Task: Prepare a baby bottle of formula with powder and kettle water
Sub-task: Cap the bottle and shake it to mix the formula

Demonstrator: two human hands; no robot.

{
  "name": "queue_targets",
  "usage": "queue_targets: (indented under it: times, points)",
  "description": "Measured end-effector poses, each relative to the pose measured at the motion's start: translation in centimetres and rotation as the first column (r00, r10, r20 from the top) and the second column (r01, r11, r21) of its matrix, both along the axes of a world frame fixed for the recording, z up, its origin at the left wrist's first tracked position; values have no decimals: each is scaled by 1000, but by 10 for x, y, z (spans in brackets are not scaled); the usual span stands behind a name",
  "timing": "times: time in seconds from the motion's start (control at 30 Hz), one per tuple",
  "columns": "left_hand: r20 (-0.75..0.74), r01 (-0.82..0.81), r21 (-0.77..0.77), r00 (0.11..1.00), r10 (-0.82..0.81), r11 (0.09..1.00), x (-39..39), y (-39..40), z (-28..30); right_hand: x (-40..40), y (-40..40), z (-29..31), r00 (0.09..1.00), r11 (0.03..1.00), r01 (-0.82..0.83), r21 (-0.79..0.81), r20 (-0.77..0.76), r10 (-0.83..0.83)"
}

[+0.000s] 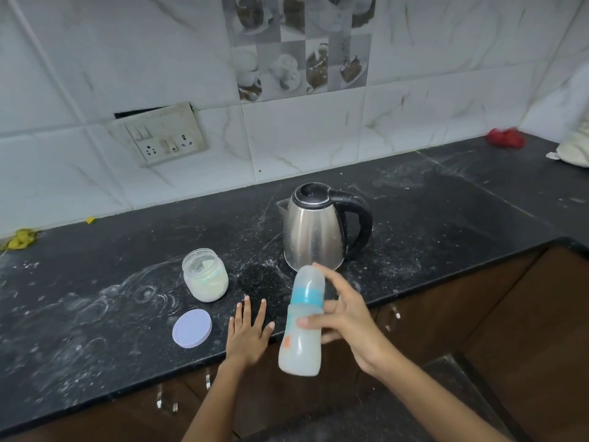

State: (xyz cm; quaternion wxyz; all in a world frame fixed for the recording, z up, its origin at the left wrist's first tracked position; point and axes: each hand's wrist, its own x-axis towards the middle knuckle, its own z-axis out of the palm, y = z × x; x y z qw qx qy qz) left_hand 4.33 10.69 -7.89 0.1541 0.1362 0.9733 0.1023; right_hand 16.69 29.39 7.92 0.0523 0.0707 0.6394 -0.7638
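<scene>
The right hand (347,317) holds the capped bottle (302,323), tilted, above the counter (430,224) front edge. The left hand (250,330) lies flat, fingers spread, between lid (192,328) and bottle.

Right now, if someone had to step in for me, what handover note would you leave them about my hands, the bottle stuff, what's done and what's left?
Right hand: holds the capped baby bottle tilted in the air, over the counter's front edge; milky liquid inside.
Left hand: flat on the counter, open, holding nothing.
Powder jar: open, powder inside, left of the kettle. Its lid lies flat nearer the front edge.
Kettle: lid closed, standing behind the bottle.
Done: powder and water appear to be in, bottle capped.
Left: probably finish mixing, put the lid back on the jar, wipe the spilled powder.
</scene>
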Motion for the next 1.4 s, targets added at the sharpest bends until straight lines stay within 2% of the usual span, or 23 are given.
queue_targets:
  times: [0.1, 0.17, 0.2, 0.27, 0.3, 0.33, 0.37, 0.43, 0.5, 0.57, 0.63, 0.7, 0.8, 0.97, 1.13, 1.2, 1.4]
  points:
    - [-3, 8, 8, 1000, -8, 1000, 1, 2, 2, -24, 15, 12, 943, 935, 314, -168, -62, -328]
    - [-3, 2, 25, 1000, -2, 1000, 2, 1, 2, -33, 17, 15, 902, 884, 407, -230, -53, -428]
    - [-5, 2, 22, 1000, -1, 1000, 2, 1, 1, -30, 14, 13, 922, 911, 364, -192, -62, -382]
    - [-5, 11, 2, 1000, -11, 1000, 1, 0, 1, -13, 1, 6, 991, 990, 117, -73, -54, -121]
    - [-6, 16, 0, 1000, -16, 1000, 1, 0, 2, -4, -4, 4, 1000, 1000, -7, -26, -25, 7]
    - [-7, 19, 1, 1000, -19, 1000, 0, 1, 2, 0, -5, 1, 998, 998, -67, 4, -9, 67]
    - [-10, 22, 1, 1000, -22, 1000, 0, 1, 3, -1, -2, 2, 998, 999, -52, 3, -24, 52]
    - [-12, 20, 15, 1000, -20, 1000, 1, 1, 4, -14, 7, 8, 984, 983, 155, -98, -72, -163]
    - [-10, 6, 43, 1000, -6, 999, 3, 1, 4, -29, 16, 18, 903, 868, 406, -288, -18, -428]
    - [-10, 3, 49, 1000, -2, 999, 4, 0, 3, -35, 17, 19, 833, 760, 529, -379, 57, -551]
    - [-9, 0, 47, 1000, 0, 999, 4, 0, 2, -27, 9, 16, 872, 834, 485, -265, 71, -485]
    - [-16, 2, 38, 1000, -1, 999, 2, 0, 3, -13, -4, 11, 940, 931, 335, -142, 113, -321]
    - [-6, 15, 14, 1000, -15, 1000, 1, 1, 2, -2, -15, 6, 956, 956, 237, -174, 218, -198]
    - [6, -2, 25, 1000, 1, 1000, 3, 2, 6, -5, -15, 22, 957, 896, 146, -419, 291, -20]
    - [9, -9, 44, 1000, 8, 999, 5, 0, 4, -13, -7, 42, 959, 704, 16, -710, 210, 189]
    - [10, -7, 50, 1000, 7, 999, 4, 0, 2, -16, -3, 48, 965, 662, -18, -749, 161, 208]
    - [-11, -7, 42, 1000, 8, 999, 4, -1, 1, -19, 3, 66, 976, 706, -64, -706, 105, 193]
